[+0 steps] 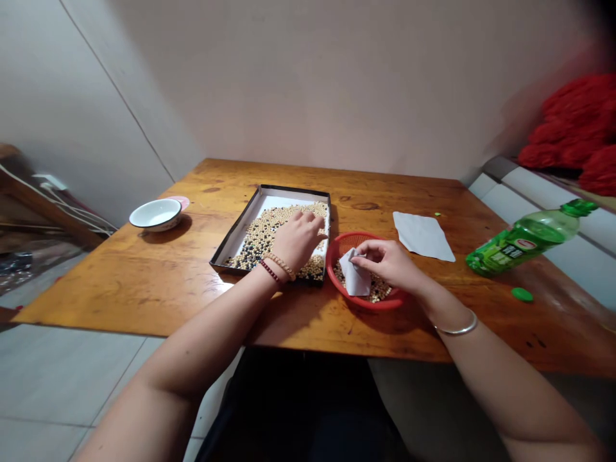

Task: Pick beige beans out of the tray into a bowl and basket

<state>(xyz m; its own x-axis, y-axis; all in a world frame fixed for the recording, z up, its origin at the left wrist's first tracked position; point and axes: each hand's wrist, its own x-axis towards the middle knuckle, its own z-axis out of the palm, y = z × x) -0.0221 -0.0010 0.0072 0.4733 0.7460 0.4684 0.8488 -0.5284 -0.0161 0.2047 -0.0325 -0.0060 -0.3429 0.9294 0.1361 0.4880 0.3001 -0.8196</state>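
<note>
My left hand (299, 239), wearing beaded bracelets, is over the right side of a shallow black-edged tray (222, 254). Its fingers are apart and bent down toward mixed beans (262, 239), pale and dark ones; the fingertips are partly hidden. My right hand (385, 260), with a silver bangle, pinches a small white piece of paper (357, 277) between thumb and fingers. That paper hangs inside a red plastic basket (337, 282), above more mixed beans (380, 290). The basket stands beside the tray's right edge.
A white enamel bowl (154, 213) stands at the table's left. Right of the basket lies a white sheet of paper (423, 235). A green-labelled bottle (527, 240) and a green cap (522, 294) are at the right. The wooden table (192, 292) reaches the wall.
</note>
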